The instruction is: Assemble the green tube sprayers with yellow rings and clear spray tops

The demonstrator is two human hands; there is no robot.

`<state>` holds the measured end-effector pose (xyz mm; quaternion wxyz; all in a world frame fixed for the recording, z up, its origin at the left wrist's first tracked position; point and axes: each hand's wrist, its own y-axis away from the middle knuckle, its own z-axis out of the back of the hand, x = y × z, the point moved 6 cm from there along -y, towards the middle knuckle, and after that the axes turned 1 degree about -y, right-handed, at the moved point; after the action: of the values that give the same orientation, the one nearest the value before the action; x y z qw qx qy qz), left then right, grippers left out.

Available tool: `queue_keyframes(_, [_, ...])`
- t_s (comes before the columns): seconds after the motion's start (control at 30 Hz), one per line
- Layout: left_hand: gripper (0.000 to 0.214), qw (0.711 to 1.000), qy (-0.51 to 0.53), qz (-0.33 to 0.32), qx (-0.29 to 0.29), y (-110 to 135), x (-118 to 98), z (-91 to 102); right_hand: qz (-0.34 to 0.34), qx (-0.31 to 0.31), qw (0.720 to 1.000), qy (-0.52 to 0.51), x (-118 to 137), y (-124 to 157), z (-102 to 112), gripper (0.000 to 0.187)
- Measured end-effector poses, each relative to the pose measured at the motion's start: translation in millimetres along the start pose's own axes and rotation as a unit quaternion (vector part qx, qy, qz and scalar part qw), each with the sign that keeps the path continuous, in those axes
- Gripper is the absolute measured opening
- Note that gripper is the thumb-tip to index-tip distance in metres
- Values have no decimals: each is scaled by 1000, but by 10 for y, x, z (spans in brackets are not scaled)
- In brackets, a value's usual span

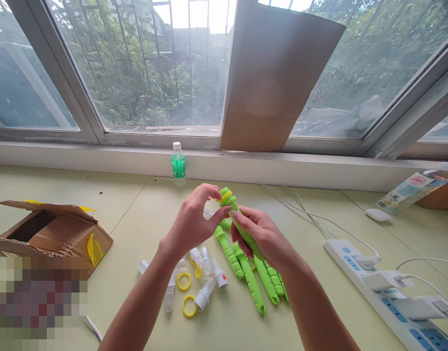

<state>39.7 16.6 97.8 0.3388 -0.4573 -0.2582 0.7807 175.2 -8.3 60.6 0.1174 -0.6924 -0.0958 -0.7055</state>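
My right hand [260, 231] is wrapped round a bright green plastic handle [242, 228], held tilted above the table with its threaded end up. Around that threaded end sits a yellow ring [225, 196], pinched by the fingertips of my left hand [196, 217]. Below lie several more green handles [251, 282] with grips and threaded tops. Loose yellow rings [189, 306] lie to their left, among white parts with clear tubes [204, 295]; one white part [219, 274] has a red button. My arms hide some of these pieces.
An open cardboard box [63, 234] stands at left. A green-labelled bottle [178, 165] stands by the windowsill. At right are a power strip [388, 297] with plugged-in chargers and cables, a lying bottle [414, 190] and a small white object [378, 215].
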Motion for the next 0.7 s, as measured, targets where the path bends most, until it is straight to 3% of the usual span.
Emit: queue_keyframes(0.7, [19,1000,-2,1,2,7,16,-4,-1,3,1000,0,-6,-13,3,33])
